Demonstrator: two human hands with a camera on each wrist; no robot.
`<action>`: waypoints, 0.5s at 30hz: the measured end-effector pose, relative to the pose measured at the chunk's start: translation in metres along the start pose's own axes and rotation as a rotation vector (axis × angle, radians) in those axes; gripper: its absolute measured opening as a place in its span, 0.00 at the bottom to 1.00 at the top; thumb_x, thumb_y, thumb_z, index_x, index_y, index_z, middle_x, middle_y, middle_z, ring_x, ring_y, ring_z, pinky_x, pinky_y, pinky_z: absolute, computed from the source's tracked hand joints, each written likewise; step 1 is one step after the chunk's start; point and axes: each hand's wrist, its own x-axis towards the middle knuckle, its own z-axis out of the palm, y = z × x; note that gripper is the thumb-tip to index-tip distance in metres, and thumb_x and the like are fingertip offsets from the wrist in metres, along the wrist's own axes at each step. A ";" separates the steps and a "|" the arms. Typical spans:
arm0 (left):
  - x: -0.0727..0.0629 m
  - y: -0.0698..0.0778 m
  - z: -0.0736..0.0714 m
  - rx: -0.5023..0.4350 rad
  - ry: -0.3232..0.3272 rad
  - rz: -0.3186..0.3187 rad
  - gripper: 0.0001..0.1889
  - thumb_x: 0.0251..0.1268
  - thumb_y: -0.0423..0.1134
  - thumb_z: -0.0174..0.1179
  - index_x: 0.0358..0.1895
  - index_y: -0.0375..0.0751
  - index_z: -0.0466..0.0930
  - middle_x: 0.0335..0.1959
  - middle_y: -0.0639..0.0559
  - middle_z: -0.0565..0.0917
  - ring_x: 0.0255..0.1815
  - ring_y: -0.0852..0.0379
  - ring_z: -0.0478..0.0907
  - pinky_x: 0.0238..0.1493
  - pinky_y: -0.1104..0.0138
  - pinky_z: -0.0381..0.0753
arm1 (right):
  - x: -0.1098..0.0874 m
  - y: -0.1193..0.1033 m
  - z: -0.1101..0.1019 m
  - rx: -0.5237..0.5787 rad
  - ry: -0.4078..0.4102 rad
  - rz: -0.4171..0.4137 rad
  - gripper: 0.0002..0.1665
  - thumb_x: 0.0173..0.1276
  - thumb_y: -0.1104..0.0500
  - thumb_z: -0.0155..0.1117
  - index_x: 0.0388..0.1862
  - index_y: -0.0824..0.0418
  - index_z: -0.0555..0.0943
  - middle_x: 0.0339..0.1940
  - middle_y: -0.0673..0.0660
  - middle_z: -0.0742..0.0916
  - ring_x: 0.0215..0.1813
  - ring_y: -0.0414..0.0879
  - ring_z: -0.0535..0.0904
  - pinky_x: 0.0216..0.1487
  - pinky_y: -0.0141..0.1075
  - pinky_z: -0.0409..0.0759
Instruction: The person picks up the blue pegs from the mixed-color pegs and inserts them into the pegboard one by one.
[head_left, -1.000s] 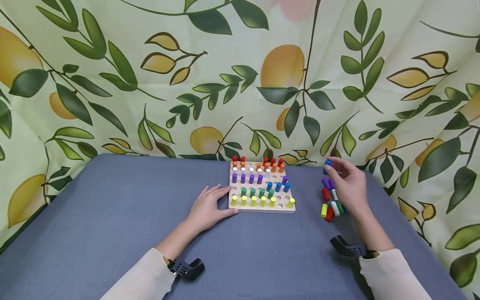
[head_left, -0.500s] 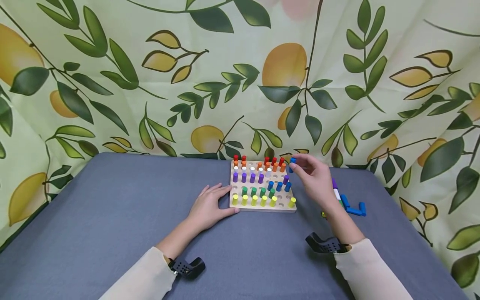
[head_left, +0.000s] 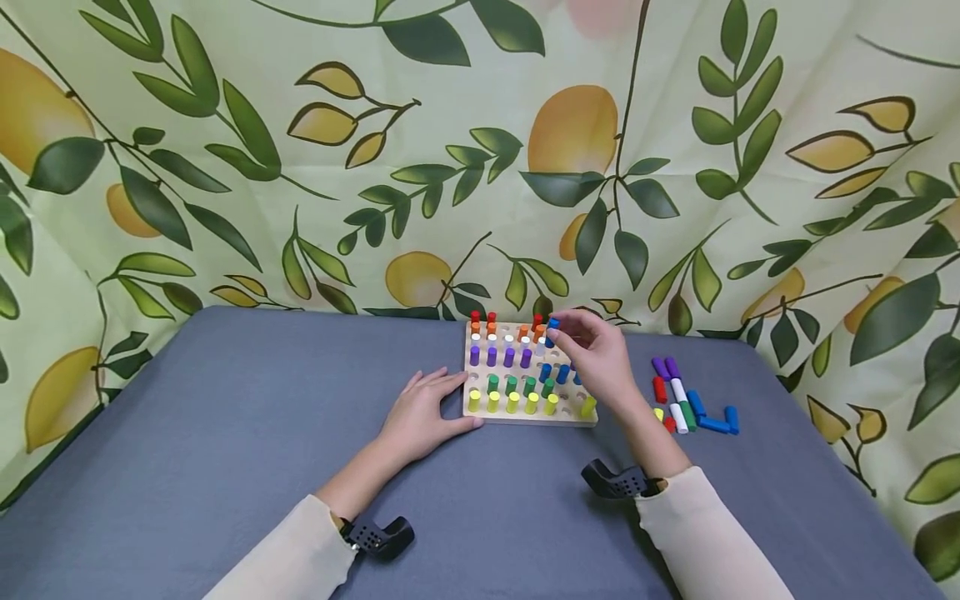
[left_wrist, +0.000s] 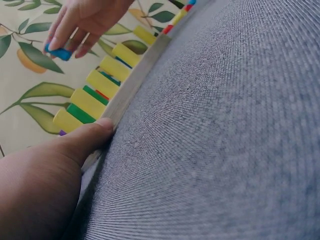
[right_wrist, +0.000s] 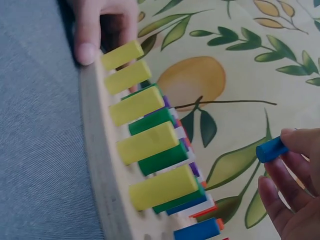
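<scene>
A wooden pegboard (head_left: 536,420) stands at the back of the table, with rows of yellow, green, blue, purple, white, orange and red pegs upright in its holes. My left hand (head_left: 420,421) lies at its left front corner, thumb (left_wrist: 102,127) against the front edge and fingers stretched along the left side. Between thumb and fingertips, my right hand (head_left: 603,358) pinches a blue peg (right_wrist: 272,149), raised above the board's right half and tilted in the head view. That hand hides some pegs at the board's right side. Yellow pegs (right_wrist: 162,185) line the front row.
Right of the board lie loose pegs: purple (head_left: 672,367), red (head_left: 659,389), white (head_left: 678,417), green (head_left: 687,415) and several blue ones (head_left: 713,425). A grey cloth (head_left: 262,433) covers the table. Behind it hangs a leaf-patterned curtain (head_left: 442,83).
My right hand has carried the blue peg leftward from above the loose pegs to over the board, uncovering the loose blue pegs. The left hand stays at the board's corner.
</scene>
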 end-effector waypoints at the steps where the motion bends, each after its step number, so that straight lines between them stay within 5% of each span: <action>1: 0.000 0.000 0.001 -0.001 -0.001 -0.001 0.40 0.56 0.59 0.73 0.71 0.47 0.75 0.68 0.48 0.80 0.78 0.46 0.67 0.84 0.45 0.52 | -0.001 0.001 0.001 -0.007 -0.008 0.002 0.18 0.73 0.55 0.65 0.58 0.61 0.82 0.47 0.60 0.88 0.43 0.39 0.82 0.42 0.24 0.82; 15: -0.001 0.000 0.000 0.007 0.008 -0.002 0.40 0.56 0.60 0.72 0.71 0.48 0.75 0.68 0.46 0.79 0.77 0.46 0.68 0.84 0.46 0.51 | -0.001 0.019 0.017 -0.067 -0.067 0.019 0.17 0.71 0.57 0.68 0.56 0.60 0.84 0.47 0.58 0.90 0.49 0.50 0.87 0.48 0.18 0.80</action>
